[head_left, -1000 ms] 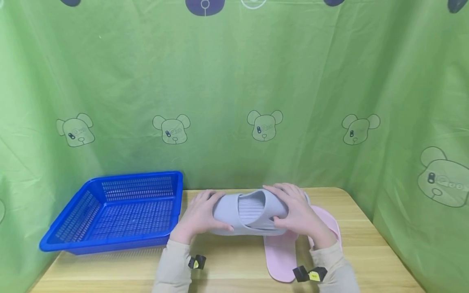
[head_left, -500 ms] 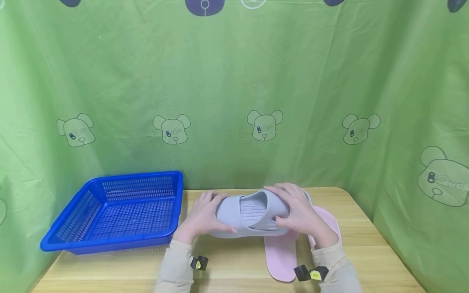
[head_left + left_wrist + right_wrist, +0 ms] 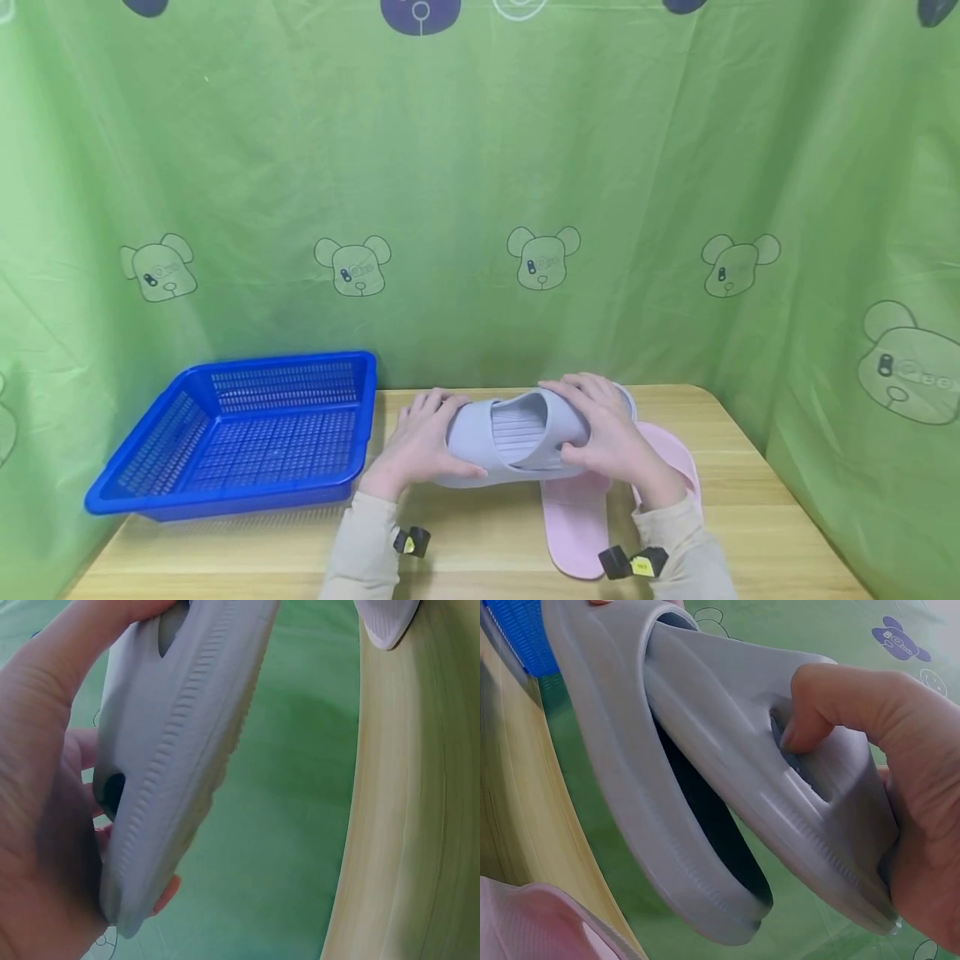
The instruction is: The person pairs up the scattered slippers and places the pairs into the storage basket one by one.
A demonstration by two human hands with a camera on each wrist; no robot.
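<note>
A pair of light grey slippers is fitted one into the other, lying crosswise over the table in the head view. My left hand (image 3: 417,443) grips the toe end of the left grey slipper (image 3: 469,437), thumb on its near side. On the other side my right hand (image 3: 609,435) grips the right grey slipper (image 3: 564,429); in the right wrist view its thumb (image 3: 806,724) hooks into a side hole. That slipper's toe points right, and its sole end runs inside the left one. The left wrist view shows the left slipper's ridged side (image 3: 169,757) against the curtain.
Beneath and beyond the right hand lie two pink slippers, the nearer pink slipper (image 3: 576,529) and the farther pink slipper (image 3: 672,450), partly hidden. A blue mesh basket (image 3: 225,502) stands at the left of the wooden table (image 3: 480,558). Green curtain (image 3: 450,167) surrounds it.
My left hand and the left grey slipper have shifted slightly to the right, closer to my right hand. The right hand stays almost in place, its grip unchanged.
</note>
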